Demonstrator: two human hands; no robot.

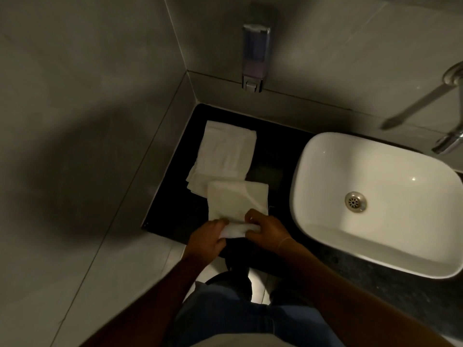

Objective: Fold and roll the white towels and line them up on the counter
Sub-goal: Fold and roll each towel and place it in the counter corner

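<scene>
A folded white towel lies on the black counter near its front edge. Its near end is rolled up into a short tube, and both hands grip that roll. My left hand holds the roll's left end, and my right hand holds its right end. A second white towel, folded flat with loose layers showing at its near left corner, lies just behind the first one, partly under it.
A white basin with a metal drain sits on the counter to the right. A chrome tap hangs over its far right side. A soap dispenser is fixed to the back wall. A tiled wall closes the left side.
</scene>
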